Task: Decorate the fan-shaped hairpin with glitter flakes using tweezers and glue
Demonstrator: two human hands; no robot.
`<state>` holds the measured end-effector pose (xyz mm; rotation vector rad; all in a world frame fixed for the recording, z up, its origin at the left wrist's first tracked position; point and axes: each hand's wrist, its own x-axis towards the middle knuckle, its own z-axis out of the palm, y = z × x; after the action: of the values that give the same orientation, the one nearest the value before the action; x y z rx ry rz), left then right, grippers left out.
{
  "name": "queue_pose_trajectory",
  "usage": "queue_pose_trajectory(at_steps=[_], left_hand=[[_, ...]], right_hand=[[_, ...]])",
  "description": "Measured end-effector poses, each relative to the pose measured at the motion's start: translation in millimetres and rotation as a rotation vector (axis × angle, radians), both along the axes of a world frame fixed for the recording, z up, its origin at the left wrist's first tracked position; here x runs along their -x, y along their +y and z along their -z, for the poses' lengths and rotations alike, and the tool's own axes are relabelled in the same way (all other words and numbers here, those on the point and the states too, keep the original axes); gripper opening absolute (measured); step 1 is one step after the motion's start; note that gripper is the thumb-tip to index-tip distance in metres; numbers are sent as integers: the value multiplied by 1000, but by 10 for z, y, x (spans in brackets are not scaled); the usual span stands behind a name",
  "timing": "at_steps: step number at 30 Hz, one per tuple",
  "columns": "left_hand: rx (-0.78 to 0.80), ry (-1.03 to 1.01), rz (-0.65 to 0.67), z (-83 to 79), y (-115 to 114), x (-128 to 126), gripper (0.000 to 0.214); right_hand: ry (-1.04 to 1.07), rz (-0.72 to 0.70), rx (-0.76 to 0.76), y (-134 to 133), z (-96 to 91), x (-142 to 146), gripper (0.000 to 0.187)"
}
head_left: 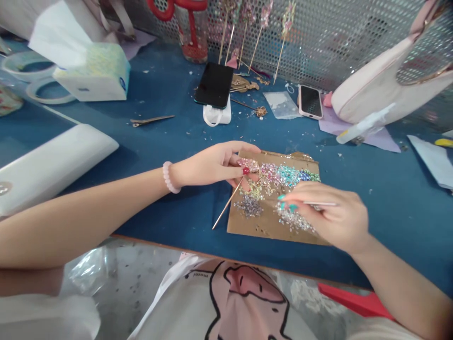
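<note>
Head view: your L hand (215, 163) pinches a thin tan stick (225, 211) w/ pink glittery tip (248, 164) over L side of flat brown cardboard (268, 221), prob. light, fragile, best held by stick, & R hand (336, 217) grips slim pale rod (326, 204).

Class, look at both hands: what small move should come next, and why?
Perhaps dip the slim tool in the right hand to the silvery gems: that hand is right by them, while the left hand holds the thin stick at the edge of the cardboard. Whether the tool already carries a gem is unclear.
</note>
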<state>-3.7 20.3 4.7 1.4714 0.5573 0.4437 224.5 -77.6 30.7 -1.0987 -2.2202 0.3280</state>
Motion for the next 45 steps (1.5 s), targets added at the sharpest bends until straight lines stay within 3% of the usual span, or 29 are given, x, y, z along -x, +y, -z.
queue_pose_trajectory(at_steps=[4,14,28,32,38,42,45], left_hand=[[-1,23,-5,19,-8,-9,44],[30,79,-20,-15,-58,-25,43],[16,96,-2,-39,-111,-34,39],[26,107,13,-30,-120,-26,36],[-13,92,43,-8,-133,-29,32],[-8,104,48,-10,-143,-32,30],[-8,118,48,-21,-156,-39,30]], right_hand=[[-34,219,30,117,90,-267,15],[-72,256,117,258,208,-351,18],[-69,34,157,269,52,-502,13],[-22,86,287,241,21,-513,12],[85,49,495,177,15,-515,14],[42,92,477,146,37,-521,8],[-23,32,420,134,37,-517,6]])
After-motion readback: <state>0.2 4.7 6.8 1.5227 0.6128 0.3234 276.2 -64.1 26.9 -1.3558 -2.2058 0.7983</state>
